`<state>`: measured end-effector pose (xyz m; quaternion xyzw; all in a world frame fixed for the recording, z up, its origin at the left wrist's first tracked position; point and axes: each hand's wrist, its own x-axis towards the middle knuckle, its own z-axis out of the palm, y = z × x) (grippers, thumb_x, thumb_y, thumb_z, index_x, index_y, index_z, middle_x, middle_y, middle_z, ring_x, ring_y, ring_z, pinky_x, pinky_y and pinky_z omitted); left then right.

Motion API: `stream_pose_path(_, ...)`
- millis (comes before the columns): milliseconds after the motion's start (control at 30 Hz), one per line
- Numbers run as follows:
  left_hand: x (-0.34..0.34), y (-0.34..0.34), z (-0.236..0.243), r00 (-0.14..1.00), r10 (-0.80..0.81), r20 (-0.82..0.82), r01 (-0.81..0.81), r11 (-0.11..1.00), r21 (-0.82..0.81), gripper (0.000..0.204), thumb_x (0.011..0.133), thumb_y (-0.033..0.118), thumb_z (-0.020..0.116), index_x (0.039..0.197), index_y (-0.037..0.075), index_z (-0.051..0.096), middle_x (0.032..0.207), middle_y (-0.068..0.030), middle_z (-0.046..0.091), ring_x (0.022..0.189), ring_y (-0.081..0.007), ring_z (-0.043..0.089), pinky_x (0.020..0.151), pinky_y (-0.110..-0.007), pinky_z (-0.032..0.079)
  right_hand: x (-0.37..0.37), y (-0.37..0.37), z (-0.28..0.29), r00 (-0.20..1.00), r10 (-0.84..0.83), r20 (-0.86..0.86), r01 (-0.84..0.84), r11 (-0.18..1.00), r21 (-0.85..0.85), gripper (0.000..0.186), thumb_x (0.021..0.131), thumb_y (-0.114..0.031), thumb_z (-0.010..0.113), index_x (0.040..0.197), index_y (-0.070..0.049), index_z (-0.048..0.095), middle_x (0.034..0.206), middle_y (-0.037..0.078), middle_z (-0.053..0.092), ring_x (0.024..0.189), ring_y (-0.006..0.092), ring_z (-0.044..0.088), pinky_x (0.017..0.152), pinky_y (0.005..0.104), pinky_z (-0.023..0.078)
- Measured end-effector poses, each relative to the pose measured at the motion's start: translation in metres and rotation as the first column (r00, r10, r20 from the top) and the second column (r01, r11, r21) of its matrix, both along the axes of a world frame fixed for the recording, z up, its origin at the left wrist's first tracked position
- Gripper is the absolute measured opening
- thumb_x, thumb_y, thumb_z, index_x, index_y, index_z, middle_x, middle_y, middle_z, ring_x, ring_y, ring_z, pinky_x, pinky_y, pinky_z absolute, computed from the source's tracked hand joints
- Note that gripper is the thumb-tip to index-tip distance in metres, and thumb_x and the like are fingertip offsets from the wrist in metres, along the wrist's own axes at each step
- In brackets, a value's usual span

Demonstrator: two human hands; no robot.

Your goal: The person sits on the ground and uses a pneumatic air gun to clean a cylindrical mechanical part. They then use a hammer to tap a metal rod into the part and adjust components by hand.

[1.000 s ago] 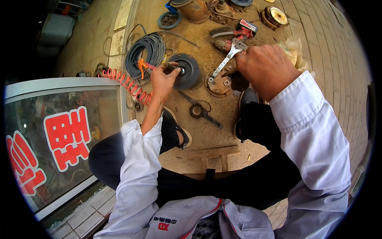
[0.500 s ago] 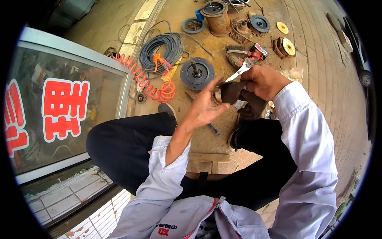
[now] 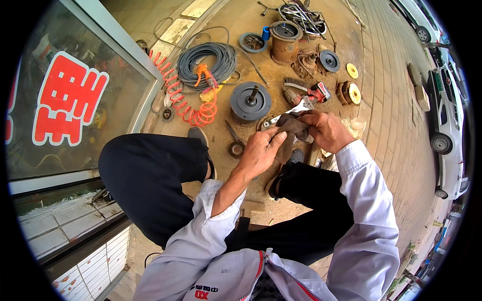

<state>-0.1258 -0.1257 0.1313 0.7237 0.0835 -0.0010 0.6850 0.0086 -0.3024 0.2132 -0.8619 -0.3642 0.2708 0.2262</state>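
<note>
A silver wrench [image 3: 303, 104] slants in front of me, one end near my right fingers and its ring end toward my left hand. A dark brown cloth [image 3: 286, 143] is bunched against its middle and hangs down below. My left hand [image 3: 261, 152] is closed on the cloth, thumb on top, by the ring end. Closed by the other end, my right hand [image 3: 329, 131] grips the wrench with part of the cloth; its palm side is hidden. Just beyond the hands, a dark grey round flange [image 3: 241, 106] with an upright shaft stands on the ground.
Left lie a coiled grey hose [image 3: 226, 62], an orange spiral air hose [image 3: 203, 116] and a glass door [image 3: 125, 93]. Ahead are a wire brush [image 3: 296, 84], a rusty cylinder [image 3: 284, 50], a copper-wound part [image 3: 346, 93] and a tool basin [image 3: 311, 20]. Parked cars [image 3: 447, 125] stand right.
My left hand has gone from open fingers to closed on the cloth. My right hand has come lower, and the wrench now lies flatter across the cloth. The view has shifted to the right.
</note>
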Motion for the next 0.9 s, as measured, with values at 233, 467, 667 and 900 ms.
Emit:
stream_pose_path(233,0.007,-0.004,-0.018,0.987,0.133,0.09,-0.106,0.961,-0.256,0.03,0.106,0.023,0.06,0.121,-0.002,0.069,0.092,-0.0063,0.071,0.088,-0.0097,0.06,0.079,-0.031,0.051,-0.004,0.019,0.007,0.908,-0.181,-0.377,0.203,0.979,0.019,0.03,0.095,-0.011,0.069,0.119,0.006,0.068,0.102,0.011,0.073,0.101,0.0192,0.067,0.09,0.0347,0.051)
stream_pose_path(467,0.02,-0.002,-0.032,0.999,-0.033,-0.002,0.03,0.941,-0.337,0.033,0.102,0.026,0.065,0.115,-0.004,0.068,0.086,-0.009,0.07,0.078,-0.0113,0.061,0.072,-0.031,0.05,0.007,0.026,-0.011,0.849,-0.314,-0.424,0.339,0.941,-0.017,0.032,0.091,-0.022,0.076,0.108,0.004,0.069,0.091,0.005,0.07,0.087,0.0116,0.06,0.081,0.0321,0.051)
stream_pose_path(667,0.022,0.004,-0.109,0.87,0.117,-0.479,-0.367,0.804,-0.468,0.033,0.102,0.03,0.065,0.114,-0.001,0.069,0.092,-0.0041,0.072,0.082,-0.014,0.071,0.067,-0.029,0.058,0.052,0.037,-0.053,0.805,-0.479,-0.351,0.472,0.875,-0.11,0.026,0.084,-0.016,0.073,0.102,0.002,0.067,0.082,0.002,0.065,0.078,0.0104,0.058,0.071,0.029,0.048)
stream_pose_path(900,0.028,0.018,-0.151,0.778,0.165,-0.606,-0.564,0.609,-0.558,0.037,0.102,0.039,0.067,0.104,0.002,0.069,0.088,-0.0028,0.07,0.072,-0.0111,0.068,0.061,-0.025,0.056,0.128,0.106,-0.109,0.926,-0.311,-0.213,0.309,0.95,-0.045,0.021,0.083,-0.009,0.074,0.102,0.0,0.069,0.089,0.0,0.067,0.081,0.0084,0.06,0.072,0.0267,0.05)
